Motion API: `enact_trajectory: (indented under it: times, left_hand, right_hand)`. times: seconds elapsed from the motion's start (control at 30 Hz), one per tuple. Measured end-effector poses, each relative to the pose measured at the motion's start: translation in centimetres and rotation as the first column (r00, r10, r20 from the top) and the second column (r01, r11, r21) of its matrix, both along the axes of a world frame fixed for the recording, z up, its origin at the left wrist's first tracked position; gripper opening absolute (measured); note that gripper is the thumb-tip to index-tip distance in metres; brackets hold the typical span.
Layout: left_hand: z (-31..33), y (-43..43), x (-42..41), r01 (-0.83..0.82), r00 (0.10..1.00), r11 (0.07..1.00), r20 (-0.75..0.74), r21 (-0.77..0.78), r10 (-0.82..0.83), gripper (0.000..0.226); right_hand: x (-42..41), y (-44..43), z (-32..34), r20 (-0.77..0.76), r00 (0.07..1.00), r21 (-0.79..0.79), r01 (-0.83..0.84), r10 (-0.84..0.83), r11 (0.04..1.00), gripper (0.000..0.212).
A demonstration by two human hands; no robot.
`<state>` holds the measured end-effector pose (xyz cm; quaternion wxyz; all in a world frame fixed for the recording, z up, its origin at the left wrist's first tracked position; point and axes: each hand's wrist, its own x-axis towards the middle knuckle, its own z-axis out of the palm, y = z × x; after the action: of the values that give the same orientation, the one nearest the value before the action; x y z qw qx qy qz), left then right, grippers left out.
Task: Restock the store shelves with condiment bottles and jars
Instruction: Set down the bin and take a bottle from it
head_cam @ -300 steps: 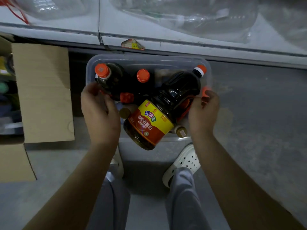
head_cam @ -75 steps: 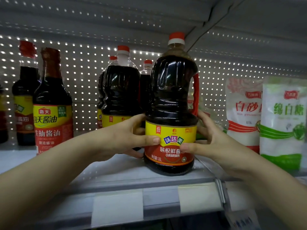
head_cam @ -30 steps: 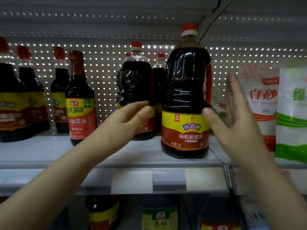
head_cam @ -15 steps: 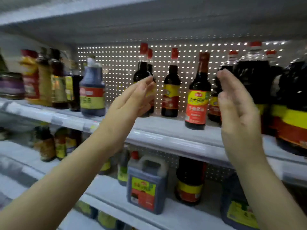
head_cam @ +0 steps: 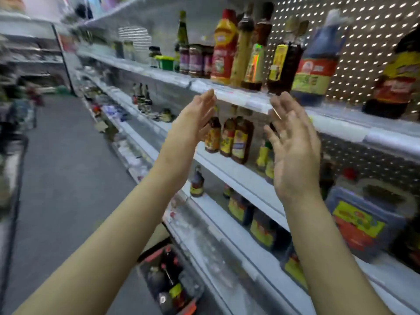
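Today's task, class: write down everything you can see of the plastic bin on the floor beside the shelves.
The bin stands on the grey floor against the foot of the shelving. Its walls look like clear plastic, with orange-red trim at two ends. Open-topped, it holds several dark bottles with red caps, packed together. The left hand and right hand are raised, off it. Blur hides the labels.
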<state>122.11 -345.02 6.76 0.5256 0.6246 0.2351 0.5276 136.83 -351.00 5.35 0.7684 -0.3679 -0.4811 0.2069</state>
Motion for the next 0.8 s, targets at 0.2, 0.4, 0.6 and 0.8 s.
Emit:
enact_trajectory:
  times: [0.2,0.4,0.6,0.8]
  left_hand:
    - [-4.6,2.6,-6.4,-0.153,0.988,0.987,0.028,-0.056,0.154,0.054]
    - [-8.4,5.8,-7.4,-0.293,0.956,0.952,-0.001,-0.084,0.294,0.053]
    - [-12.5,9.4,-5.1,-0.352,0.933,0.911,-0.003,-0.214,0.36,0.051]
    - [-16.4,12.2,-3.6,-0.421,0.901,0.849,-0.044,-0.32,0.431,0.049]
  right_hand:
    - [-4.9,4.7,-4.5,-0.029,0.991,-0.111,-0.133,0.13,0.985,0.037]
    - [-5.7,9.3,-8.6,-0.074,0.975,-0.249,-0.222,0.21,0.943,0.028]
    - [-3.8,14.0,-11.8,-0.156,0.951,-0.332,-0.305,0.267,0.893,0.034]
    - [-2.6,18.0,-15.5,-0.193,0.925,-0.421,-0.379,0.327,0.824,0.029]
